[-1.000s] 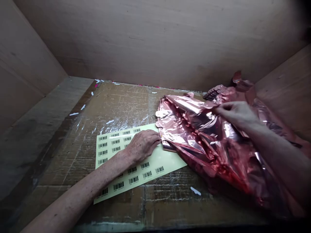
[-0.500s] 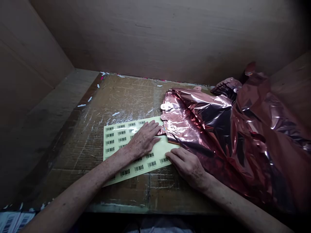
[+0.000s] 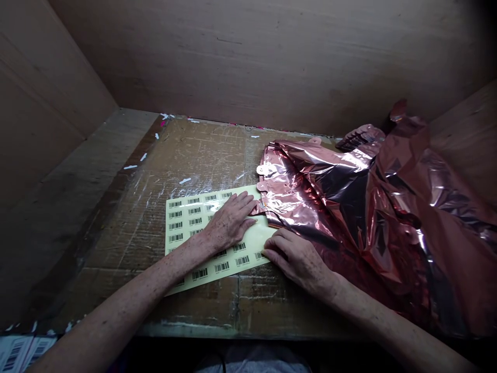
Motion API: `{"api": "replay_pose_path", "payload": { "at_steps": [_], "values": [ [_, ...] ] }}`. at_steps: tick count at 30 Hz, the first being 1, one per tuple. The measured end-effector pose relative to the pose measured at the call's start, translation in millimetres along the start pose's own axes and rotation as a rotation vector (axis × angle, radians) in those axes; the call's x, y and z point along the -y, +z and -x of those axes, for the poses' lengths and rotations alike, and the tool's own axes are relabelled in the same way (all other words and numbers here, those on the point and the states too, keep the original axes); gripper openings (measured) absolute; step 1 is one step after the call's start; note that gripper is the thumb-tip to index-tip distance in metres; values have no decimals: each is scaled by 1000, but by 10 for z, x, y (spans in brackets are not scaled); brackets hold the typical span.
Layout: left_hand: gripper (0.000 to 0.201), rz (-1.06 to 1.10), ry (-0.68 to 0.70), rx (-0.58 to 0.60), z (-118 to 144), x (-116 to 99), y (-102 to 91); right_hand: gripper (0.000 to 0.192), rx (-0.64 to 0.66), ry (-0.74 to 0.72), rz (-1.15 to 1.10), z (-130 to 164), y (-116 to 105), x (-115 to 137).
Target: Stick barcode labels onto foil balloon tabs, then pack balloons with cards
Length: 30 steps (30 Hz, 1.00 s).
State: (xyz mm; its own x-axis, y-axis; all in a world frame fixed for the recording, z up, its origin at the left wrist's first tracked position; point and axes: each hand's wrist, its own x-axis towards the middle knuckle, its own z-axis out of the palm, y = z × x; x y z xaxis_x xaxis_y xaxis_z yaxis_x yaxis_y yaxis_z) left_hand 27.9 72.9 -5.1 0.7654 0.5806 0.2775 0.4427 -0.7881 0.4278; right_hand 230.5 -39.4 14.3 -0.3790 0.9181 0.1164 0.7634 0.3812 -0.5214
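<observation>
On the taped cardboard bench, the left hand is pressing flat, fingers together, on the barcode label sheet; the right hand, fingers curled, is touching its edge beside the pink foil.

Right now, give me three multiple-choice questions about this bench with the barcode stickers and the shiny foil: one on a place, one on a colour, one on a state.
1. Where does the pale yellow sheet of barcode labels lie?
A. on the taped cardboard bench top
B. on top of the foil
C. against the back wall

2. What colour is the crumpled metallic foil pile?
A. silver
B. rose pink
C. green

3. How is the left hand?
A. clenched in a fist
B. raised in the air
C. flat, palm down on the sheet

Answers: 1 A, the sheet lies flat on the cardboard; 2 B, the foil shines rose pink; 3 C, its fingers are spread on the labels, while the right hand rests at the sheet's right edge.
</observation>
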Motion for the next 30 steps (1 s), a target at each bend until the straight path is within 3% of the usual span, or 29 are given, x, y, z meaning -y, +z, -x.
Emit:
{"api": "replay_pose_path", "payload": {
  "at_steps": [5, 9, 13, 17, 20, 24, 30],
  "values": [
    [41, 19, -7, 17, 10, 1, 5, 15, 48, 99, -81, -42, -68, 67],
    [41, 51, 8, 4, 34, 32, 0, 18, 31, 197, -242, -175, -331, 28],
    [37, 112, 2, -13, -31, 24, -100, 32, 72, 291, -299, -476, -705, -253],
    [25, 132, 30, -105, -225, -72, -145, 38, 142, 329, -172, -772, -929, -569],
    [20, 77, 108, -140, -342, -112, -47, 37, 193, 342, -165, -888, -944, -689],
    [16, 36, 112, -136, -369, -82, 92, 38, 240, 328, -226, -923, -872, -746],
    [22, -11, 105, -127, -343, -81, 97, 41, 224, 249, -199, -963, -808, -803]
  ]
}}
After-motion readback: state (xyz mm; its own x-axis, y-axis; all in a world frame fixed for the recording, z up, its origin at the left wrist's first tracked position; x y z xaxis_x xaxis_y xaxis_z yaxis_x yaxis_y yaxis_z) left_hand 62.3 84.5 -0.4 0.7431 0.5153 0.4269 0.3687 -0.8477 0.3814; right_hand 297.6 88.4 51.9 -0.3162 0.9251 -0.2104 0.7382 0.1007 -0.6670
